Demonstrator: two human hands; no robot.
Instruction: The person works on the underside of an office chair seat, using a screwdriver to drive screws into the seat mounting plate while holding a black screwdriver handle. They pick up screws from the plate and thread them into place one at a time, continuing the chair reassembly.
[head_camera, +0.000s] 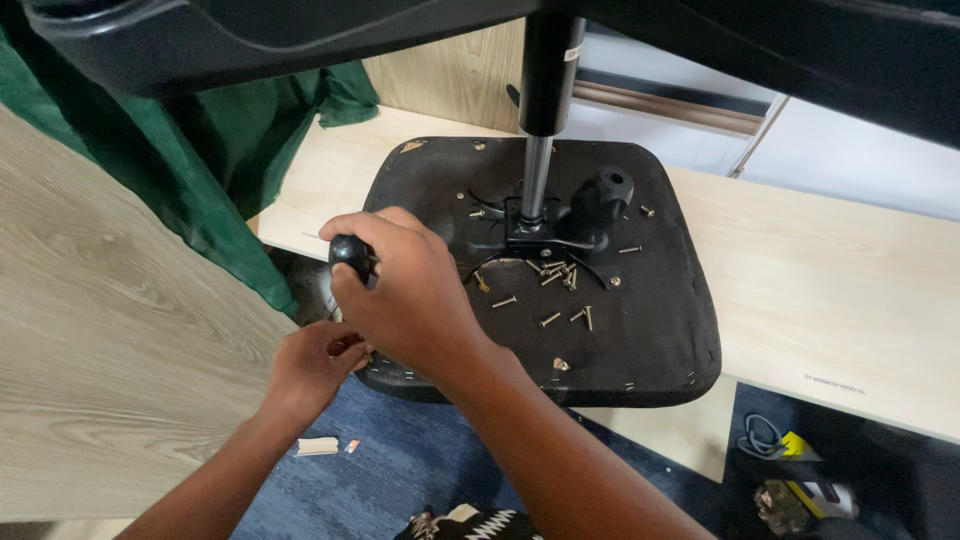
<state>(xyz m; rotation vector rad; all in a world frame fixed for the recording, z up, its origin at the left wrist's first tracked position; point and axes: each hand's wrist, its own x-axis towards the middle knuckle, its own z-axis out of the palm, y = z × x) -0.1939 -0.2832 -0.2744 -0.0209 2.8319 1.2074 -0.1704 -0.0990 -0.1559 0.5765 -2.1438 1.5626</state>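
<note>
Head view: right hand (410, 290) fisted around black screwdriver handle (352, 256); left hand (315, 365) pinches at seat base (640, 330) edge

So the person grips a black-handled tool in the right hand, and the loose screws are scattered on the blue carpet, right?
Not quite. The right hand does grip the black-handled tool, but the loose screws lie on the black underside of the upturned chair seat, not on the blue carpet. The head view shows it.

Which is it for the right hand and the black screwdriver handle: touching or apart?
Touching. The head view shows the right hand wrapped around the black screwdriver handle, fingers closed on it with no gap.
</note>
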